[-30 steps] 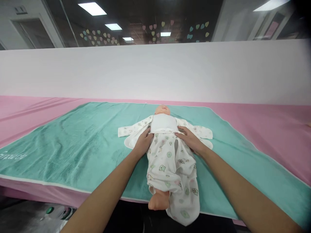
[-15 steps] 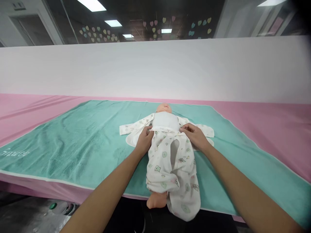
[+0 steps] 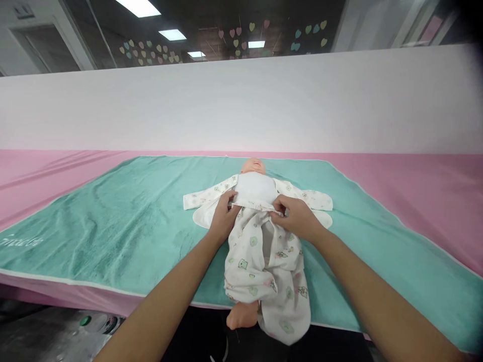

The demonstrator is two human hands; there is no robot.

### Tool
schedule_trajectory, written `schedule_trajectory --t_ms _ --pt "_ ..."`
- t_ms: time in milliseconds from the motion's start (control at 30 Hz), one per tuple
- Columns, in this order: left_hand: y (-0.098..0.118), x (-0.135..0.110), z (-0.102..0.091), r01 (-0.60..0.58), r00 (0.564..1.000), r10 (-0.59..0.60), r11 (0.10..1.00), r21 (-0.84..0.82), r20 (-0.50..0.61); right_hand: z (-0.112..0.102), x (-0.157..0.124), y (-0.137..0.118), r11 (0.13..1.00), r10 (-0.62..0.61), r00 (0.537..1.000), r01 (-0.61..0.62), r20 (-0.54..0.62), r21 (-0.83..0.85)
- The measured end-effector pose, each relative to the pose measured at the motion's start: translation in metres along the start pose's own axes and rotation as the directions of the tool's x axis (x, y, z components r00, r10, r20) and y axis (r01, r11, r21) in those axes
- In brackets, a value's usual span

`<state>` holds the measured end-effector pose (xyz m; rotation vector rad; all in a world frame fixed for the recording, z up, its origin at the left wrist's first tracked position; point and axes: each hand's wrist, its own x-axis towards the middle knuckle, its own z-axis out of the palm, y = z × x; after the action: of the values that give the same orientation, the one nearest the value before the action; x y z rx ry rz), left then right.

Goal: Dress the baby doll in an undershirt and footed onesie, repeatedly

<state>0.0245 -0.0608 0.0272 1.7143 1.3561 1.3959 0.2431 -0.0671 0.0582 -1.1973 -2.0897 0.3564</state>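
Observation:
A baby doll (image 3: 253, 165) lies on its back on a green towel (image 3: 151, 201), head away from me. White printed baby pants (image 3: 249, 251) cover its legs; one bare foot (image 3: 242, 315) sticks out of a leg opening, and the other pant leg hangs over the edge. An open printed baby top (image 3: 305, 197) is spread beneath the doll, sleeves out to both sides. My left hand (image 3: 225, 216) is closed on the waistband at the doll's left-hand side in view. My right hand (image 3: 290, 213) pinches the waistband near the front middle.
Pink cloth (image 3: 407, 191) lies under the towel and reaches both sides. Behind the table stands a white wall (image 3: 241, 105) with dark glass above it. Clear plastic bottles with a green cap (image 3: 85, 320) are below the table's edge at lower left.
My right hand has moved left along the waistband, from the side toward the front middle, bunching the fabric there. My left hand stays at its side of the waist.

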Motion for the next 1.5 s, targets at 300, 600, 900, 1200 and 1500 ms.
schedule_trajectory --t_ms 300,600,900,1200,1500 --pt "0.007 -0.004 -0.006 0.041 0.995 -0.028 0.989 0.142 -0.093 0.004 0.005 0.027 0.965 0.167 0.916 -0.228 -0.364 -0.13" --pt "0.01 0.0 -0.011 0.19 0.981 -0.188 0.981 -0.049 0.043 -0.003 0.001 0.029 0.987 0.145 0.957 -0.156 -0.25 -0.024" --pt "0.013 -0.001 -0.007 -0.285 0.957 0.272 0.946 0.157 0.099 0.013 -0.006 0.008 0.931 -0.278 0.917 0.185 -0.285 -0.315" --pt "0.034 0.027 0.009 -0.366 0.931 0.296 0.731 0.576 0.216 0.015 0.004 -0.002 0.971 -0.087 0.957 0.019 -0.276 -0.238" --pt "0.001 0.036 0.0 0.124 0.992 -0.116 0.953 0.277 -0.046 0.007 0.018 0.06 0.89 0.447 0.888 -0.43 -0.105 0.152"
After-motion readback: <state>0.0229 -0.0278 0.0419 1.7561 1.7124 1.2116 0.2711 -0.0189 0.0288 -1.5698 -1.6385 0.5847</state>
